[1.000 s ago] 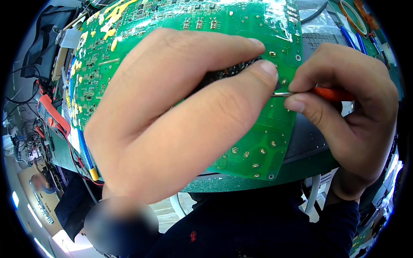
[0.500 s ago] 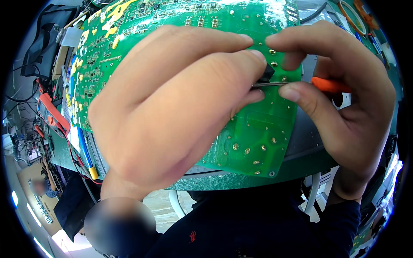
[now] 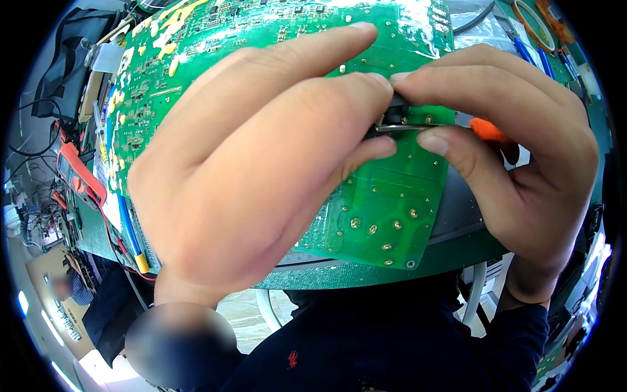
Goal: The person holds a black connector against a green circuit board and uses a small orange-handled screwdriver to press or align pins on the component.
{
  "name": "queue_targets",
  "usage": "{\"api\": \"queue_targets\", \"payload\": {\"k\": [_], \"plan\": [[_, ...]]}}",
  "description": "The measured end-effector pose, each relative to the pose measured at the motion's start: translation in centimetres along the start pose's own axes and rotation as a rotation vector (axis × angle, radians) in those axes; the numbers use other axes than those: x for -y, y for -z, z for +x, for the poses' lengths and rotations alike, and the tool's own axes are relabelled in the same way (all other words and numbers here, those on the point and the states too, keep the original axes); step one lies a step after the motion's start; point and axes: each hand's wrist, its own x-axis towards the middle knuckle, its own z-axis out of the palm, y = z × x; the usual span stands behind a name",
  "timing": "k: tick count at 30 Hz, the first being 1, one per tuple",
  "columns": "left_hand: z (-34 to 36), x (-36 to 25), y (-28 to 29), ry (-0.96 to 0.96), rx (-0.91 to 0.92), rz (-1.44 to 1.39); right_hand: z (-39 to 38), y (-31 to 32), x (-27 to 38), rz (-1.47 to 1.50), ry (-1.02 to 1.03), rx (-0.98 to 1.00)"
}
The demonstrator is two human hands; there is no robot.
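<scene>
Resting at far left: one red meter, leads attached. Next, one blue pen, yellow end down, beside the board's left edge. Left hand: above the green board, fingers pinching a small black part, one finger extended clear. Black part: between the two hands, over the board; largely covered, and whether it touches the board cannot be told. Tool: orange handle to the right, metal shaft lying across the part's near side; tip form unclear. Right hand: fingers closed about the tool, index fingertip reaching the left fingertips. Handling note, by judgement: steady the part firmly with the left, guide the shaft with light, even pressure, and hold the tip off the board and fingertips. Far right: blue pens on the bench.
</scene>
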Motion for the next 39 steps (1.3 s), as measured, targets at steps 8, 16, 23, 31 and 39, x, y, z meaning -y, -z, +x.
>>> {"api": "queue_targets", "payload": {"k": [8,16,23,31,39], "plan": [[-0.4,0.3,-0.2,-0.019,-0.030,-0.028,0.0,-0.1,0.0,0.050,-0.009,0.005],[1.4,-2.4,0.1,0.070,0.058,0.043,-0.5,-0.4,0.6,0.099,-0.085,-0.017],[-0.8,0.4,-1.0,-0.082,-0.161,-0.050,-0.3,-0.2,0.7,0.044,-0.013,-0.049],[-0.7,0.0,-0.8,-0.046,-0.154,-0.058,-0.5,-0.4,0.4,-0.036,0.043,-0.068],[-0.7,0.0,-0.6,-0.046,-0.132,-0.068,-0.3,-0.3,0.5,-0.087,0.084,-0.060]]}}
